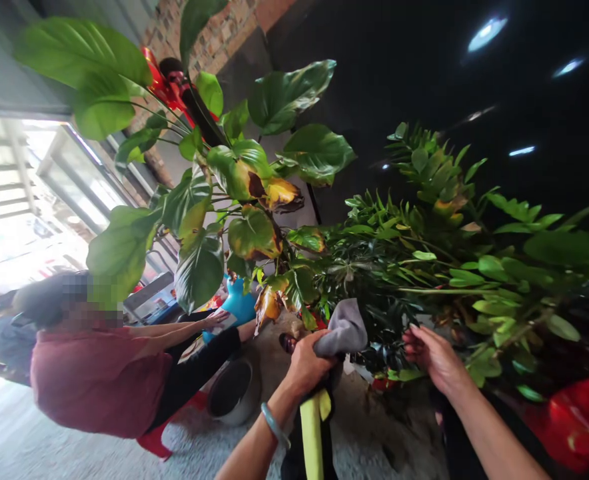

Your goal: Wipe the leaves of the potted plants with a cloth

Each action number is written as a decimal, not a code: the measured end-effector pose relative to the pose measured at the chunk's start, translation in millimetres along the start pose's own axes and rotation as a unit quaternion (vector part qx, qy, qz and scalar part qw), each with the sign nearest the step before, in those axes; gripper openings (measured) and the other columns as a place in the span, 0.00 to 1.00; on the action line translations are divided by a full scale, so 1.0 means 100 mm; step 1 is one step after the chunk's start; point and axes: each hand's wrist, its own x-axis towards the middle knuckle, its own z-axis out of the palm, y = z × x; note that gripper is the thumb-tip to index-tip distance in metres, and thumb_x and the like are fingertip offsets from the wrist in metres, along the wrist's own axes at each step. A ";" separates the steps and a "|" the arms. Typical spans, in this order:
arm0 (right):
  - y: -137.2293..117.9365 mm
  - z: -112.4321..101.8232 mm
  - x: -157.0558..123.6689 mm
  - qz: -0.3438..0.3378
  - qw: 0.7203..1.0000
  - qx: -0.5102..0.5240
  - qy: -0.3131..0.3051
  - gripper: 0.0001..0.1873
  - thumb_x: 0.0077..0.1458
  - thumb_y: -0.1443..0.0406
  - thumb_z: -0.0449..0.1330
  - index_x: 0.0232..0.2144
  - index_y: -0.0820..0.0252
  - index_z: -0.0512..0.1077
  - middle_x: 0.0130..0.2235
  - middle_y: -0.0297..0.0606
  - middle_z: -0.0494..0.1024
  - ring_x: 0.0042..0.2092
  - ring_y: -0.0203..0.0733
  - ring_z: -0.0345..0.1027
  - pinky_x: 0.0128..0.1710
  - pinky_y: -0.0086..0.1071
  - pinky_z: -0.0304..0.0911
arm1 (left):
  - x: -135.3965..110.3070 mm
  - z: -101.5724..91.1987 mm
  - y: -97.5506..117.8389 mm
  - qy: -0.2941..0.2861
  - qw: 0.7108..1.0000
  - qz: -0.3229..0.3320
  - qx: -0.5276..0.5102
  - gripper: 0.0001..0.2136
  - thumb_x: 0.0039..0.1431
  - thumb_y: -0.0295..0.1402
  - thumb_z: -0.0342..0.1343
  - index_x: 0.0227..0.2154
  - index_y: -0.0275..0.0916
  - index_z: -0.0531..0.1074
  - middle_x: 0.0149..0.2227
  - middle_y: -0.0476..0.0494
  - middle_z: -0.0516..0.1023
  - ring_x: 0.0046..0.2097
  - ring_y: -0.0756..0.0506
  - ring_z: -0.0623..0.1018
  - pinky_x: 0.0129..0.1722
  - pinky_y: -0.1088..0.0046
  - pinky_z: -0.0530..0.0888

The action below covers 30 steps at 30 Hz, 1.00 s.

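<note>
My left hand [305, 365], with a bangle on its wrist, is closed around a grey cloth [343, 328] whose loose end sticks up past the fingers. It is in front of the lower leaves of a big potted plant. My right hand [433, 359] is off to the right with its fingers curled at the edge of a dark, dense leafy plant [374, 293]. What lies between those fingertips, if anything, is too small to make out. The large broad-leaved plant [254, 233] rises ahead, some leaves yellowed and brown at the edges.
A person in a dark red shirt [94, 387] sits on a red stool [155, 441] at the left, one hand near a blue object [238, 303]. A grey bucket [232, 393] stands on the floor beside them. A shiny red object [582, 413] is at the lower right.
</note>
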 end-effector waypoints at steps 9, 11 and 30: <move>-0.02 -0.01 0.00 0.016 1.000 -0.003 -0.004 0.09 0.31 0.64 0.70 0.17 0.58 0.73 0.17 0.33 0.76 0.17 0.37 0.65 0.15 0.29 0.62 | 0.33 -0.24 0.32 0.196 0.971 0.083 -0.110 0.15 0.42 0.35 0.61 0.36 0.37 0.77 0.29 0.49 0.78 0.33 0.46 0.75 0.36 0.72 0.71; 0.00 -0.01 0.01 0.008 1.000 -0.002 -0.005 0.09 0.31 0.63 0.70 0.17 0.57 0.73 0.17 0.32 0.76 0.16 0.37 0.65 0.15 0.29 0.61 | 0.28 -0.11 0.27 0.163 0.982 0.057 -0.077 0.15 0.40 0.33 0.62 0.36 0.37 0.77 0.30 0.48 0.79 0.33 0.46 0.75 0.36 0.72 0.71; -0.03 -0.01 -0.02 0.005 1.000 -0.006 -0.011 0.08 0.33 0.64 0.69 0.17 0.59 0.73 0.17 0.34 0.76 0.16 0.37 0.65 0.14 0.29 0.61 | 0.08 0.06 0.04 -0.067 0.996 0.014 0.063 0.18 0.41 0.26 0.58 0.39 0.39 0.79 0.33 0.48 0.82 0.38 0.42 0.78 0.42 0.69 0.71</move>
